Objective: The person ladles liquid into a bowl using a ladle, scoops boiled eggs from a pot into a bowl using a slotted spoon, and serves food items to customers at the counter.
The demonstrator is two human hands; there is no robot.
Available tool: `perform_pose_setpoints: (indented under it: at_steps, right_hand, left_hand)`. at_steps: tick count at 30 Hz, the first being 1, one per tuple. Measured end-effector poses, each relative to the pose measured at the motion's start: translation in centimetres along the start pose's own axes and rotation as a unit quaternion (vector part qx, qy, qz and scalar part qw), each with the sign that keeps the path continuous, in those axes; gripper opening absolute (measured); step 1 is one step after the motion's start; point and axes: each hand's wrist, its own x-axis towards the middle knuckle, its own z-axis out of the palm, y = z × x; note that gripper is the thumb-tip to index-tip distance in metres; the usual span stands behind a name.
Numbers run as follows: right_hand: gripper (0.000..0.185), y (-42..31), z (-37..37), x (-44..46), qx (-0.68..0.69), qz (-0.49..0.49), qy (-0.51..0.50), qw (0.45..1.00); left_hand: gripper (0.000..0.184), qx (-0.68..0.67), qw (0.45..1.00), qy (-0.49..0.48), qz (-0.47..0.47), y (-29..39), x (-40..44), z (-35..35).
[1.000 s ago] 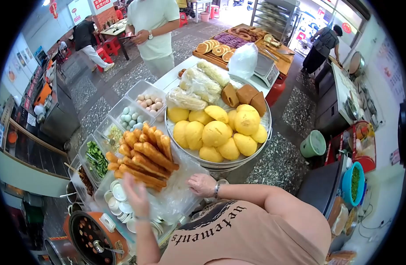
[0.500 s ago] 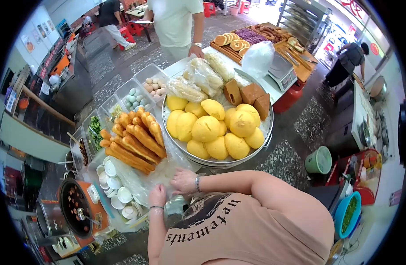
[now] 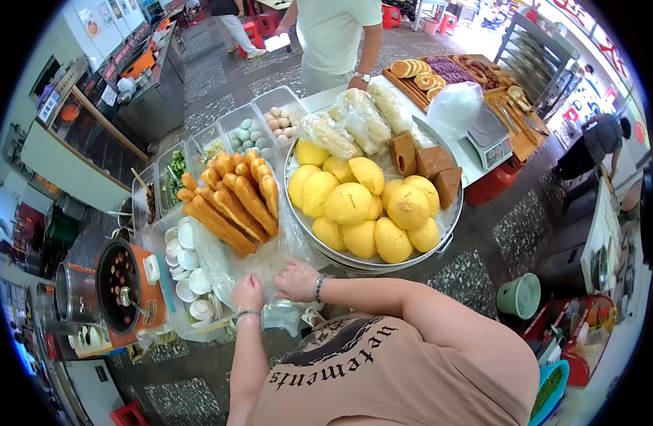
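My left hand [image 3: 247,292] is closed, its fingers bunched at the edge of a thin clear plastic bag [image 3: 261,268]. Close beside it, my right hand [image 3: 296,280] has curled fingers pinching the same crumpled plastic; the fingertips are partly hidden. Just beyond both hands lies a pile of golden fried dough sticks [image 3: 230,206] on clear plastic. To the right of them stands a round metal tray [image 3: 450,238] bearing yellow buns [image 3: 347,204], brown cake pieces [image 3: 433,162] and bagged pale food [image 3: 362,121]. Bluish plastic [image 3: 287,316] hangs below my hands.
At left are a bin of white lidded cups [image 3: 188,259], an orange cooker [image 3: 145,284] and tubs of greens [image 3: 173,174] and eggs [image 3: 247,135]. A person in a white shirt [image 3: 338,35] stands across the table. A scale [image 3: 486,138] sits at back right.
The view has turned, so the table and food sit further right in it. My hands stay close together at the plastic. The person opposite now shows a bright flat object in one hand.
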Motion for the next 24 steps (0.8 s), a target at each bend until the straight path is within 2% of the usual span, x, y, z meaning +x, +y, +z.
perform_pose_setpoints:
  at_steps: [8,16,24]
  right_hand:
    - [0.039,0.1,0.7,0.3,0.009,0.003,-0.047,0.999]
    - [0.041,-0.1,-0.2,0.3,0.009,0.003,-0.016,1.000]
    - [0.040,-0.5,-1.0,0.2,-0.014,0.009,-0.037,0.999]
  left_hand:
    - [0.033,-0.008,1.000,0.014,0.000,-0.3,0.2,0.3]
    - [0.031,-0.020,1.000,0.017,-0.006,0.5,-0.2,-0.7]
    - [0.030,-0.033,0.999,0.012,0.005,0.6,-0.2,-1.0]
